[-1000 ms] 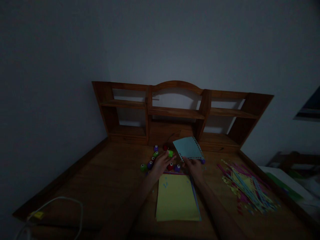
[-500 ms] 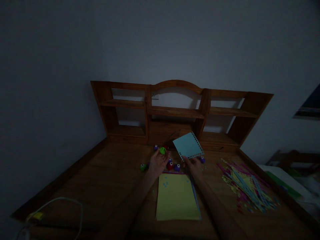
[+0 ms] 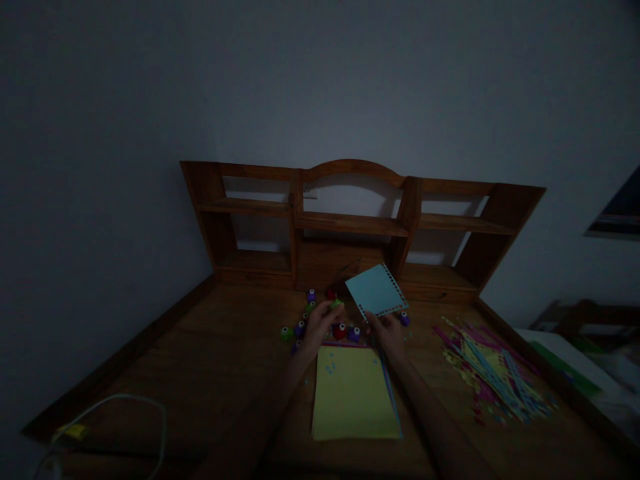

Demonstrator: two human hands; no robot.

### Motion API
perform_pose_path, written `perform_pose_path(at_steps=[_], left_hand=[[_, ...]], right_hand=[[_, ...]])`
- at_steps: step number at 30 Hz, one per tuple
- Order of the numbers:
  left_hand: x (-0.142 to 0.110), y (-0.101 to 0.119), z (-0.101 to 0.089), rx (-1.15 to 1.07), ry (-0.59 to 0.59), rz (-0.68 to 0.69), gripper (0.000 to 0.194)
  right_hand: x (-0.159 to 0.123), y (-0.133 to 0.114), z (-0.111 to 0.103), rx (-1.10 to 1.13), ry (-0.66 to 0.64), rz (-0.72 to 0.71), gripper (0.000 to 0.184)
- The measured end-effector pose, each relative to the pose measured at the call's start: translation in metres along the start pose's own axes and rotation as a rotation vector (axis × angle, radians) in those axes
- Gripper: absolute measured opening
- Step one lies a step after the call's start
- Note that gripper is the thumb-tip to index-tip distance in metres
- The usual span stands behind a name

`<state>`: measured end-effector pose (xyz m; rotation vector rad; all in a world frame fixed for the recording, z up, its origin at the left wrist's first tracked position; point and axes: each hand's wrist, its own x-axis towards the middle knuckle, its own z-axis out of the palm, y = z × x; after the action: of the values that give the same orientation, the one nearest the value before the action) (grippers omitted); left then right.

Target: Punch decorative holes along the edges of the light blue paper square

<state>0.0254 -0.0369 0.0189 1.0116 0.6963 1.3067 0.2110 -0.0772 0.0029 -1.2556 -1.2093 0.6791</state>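
Note:
My left hand (image 3: 320,323) is closed round a small green craft punch (image 3: 337,303), held up over the middle of the desk. My right hand (image 3: 386,331) pinches the lower edge of a light-blue sheet of paper (image 3: 373,291). Rows of punched holes run along two edges of that sheet, which is tilted up. Around my left hand stand more small punches: a purple punch (image 3: 311,295), a green punch (image 3: 286,333) and several others. A red punch (image 3: 340,331) and another purple punch (image 3: 354,334) sit between my hands.
A stack of yellow paper (image 3: 355,400) with tiny blue cut-outs lies in front of me. To the right is a heap of coloured paper strips (image 3: 493,373). A wooden shelf unit (image 3: 353,223) backs the desk. A white cable (image 3: 125,398) curls at the left front.
My left hand has turned and moved slightly right with the green punch, closer to the blue sheet. Several punches to its left now show. My right hand and the sheet have hardly moved.

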Motion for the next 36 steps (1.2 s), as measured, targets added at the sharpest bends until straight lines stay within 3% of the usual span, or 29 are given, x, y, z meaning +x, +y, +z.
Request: perform_pose_path(at_steps=[3,7,14,19,23,28,36], left_hand=[[0.001,-0.007,0.001,0.141,-0.083,0.098,0.037],[0.001,-0.01,-0.002,0.255,-0.222,0.127,0.038],[0.002,-0.016,-0.006,0.352,-0.307,0.186,0.04],[0.005,-0.021,-0.006,0.314,-0.312,0.129,0.047],[0.007,-0.02,-0.006,0.266,-0.328,0.125,0.045],[0.007,-0.018,-0.007,0.256,-0.303,0.093,0.043],[0.004,-0.015,-0.006,0.241,-0.274,0.039,0.041]], right_hand=[[0.0,0.0,0.0,-0.026,0.039,-0.013,0.045],[0.0,-0.005,-0.002,-0.076,0.027,-0.049,0.047],[0.001,-0.001,0.002,-0.056,-0.031,0.008,0.042],[-0.001,-0.001,0.001,0.046,-0.112,-0.135,0.028],[-0.004,-0.003,-0.006,0.043,-0.112,-0.296,0.035],[-0.004,-0.002,-0.007,0.02,-0.108,-0.275,0.04],[-0.003,-0.004,-0.004,0.036,-0.083,-0.203,0.032]])
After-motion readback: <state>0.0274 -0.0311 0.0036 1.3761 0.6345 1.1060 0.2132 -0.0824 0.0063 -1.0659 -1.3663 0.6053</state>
